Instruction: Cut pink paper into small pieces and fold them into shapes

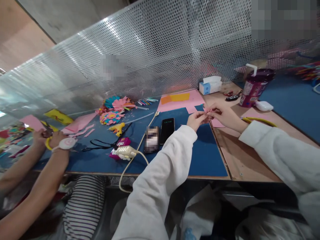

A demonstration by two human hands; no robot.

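My left hand (196,120) and my right hand (226,116) meet above the right part of the blue desk surface. Their fingertips pinch a small piece of pink paper (205,109), mostly hidden by the fingers. Behind them lies a large pink paper sheet (181,106) with orange and yellow paper strips (176,98) on it. Another bit of pink paper (218,124) is under my right hand. Yellow-handled scissors (260,120) rest beside my right wrist, partly covered by the sleeve.
Two phones (167,130) lie left of my left forearm, near a cable (141,136) and a yellow glue gun (117,128). Paper flowers (112,111) stand at the perforated metal screen (155,60). A tissue box (210,86) and purple cup (255,88) are rightward. A co-worker's hands (58,140) cut pink paper.
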